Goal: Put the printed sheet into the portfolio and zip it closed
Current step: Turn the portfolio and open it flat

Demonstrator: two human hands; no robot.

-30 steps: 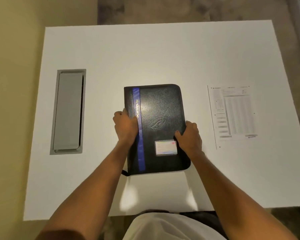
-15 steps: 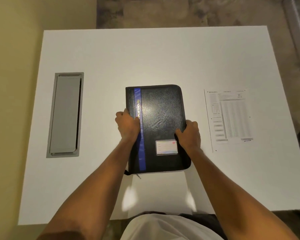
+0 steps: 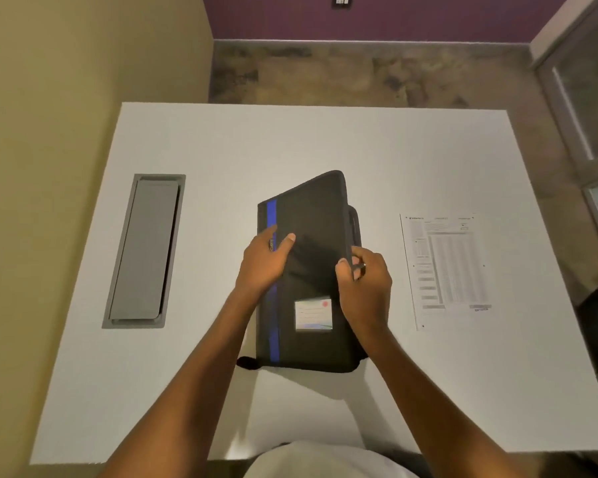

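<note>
A black portfolio (image 3: 311, 215) with a blue stripe and a small card window lies at the middle of the white table (image 3: 290, 143). Its front cover is lifted along the right edge, tilted up away from the base. My left hand (image 3: 265, 262) presses on the cover near the blue stripe. My right hand (image 3: 365, 281) grips the cover's right edge, thumb and fingers pinched around it. The printed sheet (image 3: 446, 267) lies flat on the table to the right of the portfolio, apart from both hands.
A grey rectangular cable hatch (image 3: 145, 250) is set into the table on the left. A short black strap (image 3: 247, 363) sticks out at the portfolio's bottom left corner. A yellow wall runs along the left, and floor shows beyond the far edge.
The portfolio's cover has risen at its right edge from lying flat. My right hand moved from resting on the cover to gripping that edge. The view shifted upward.
</note>
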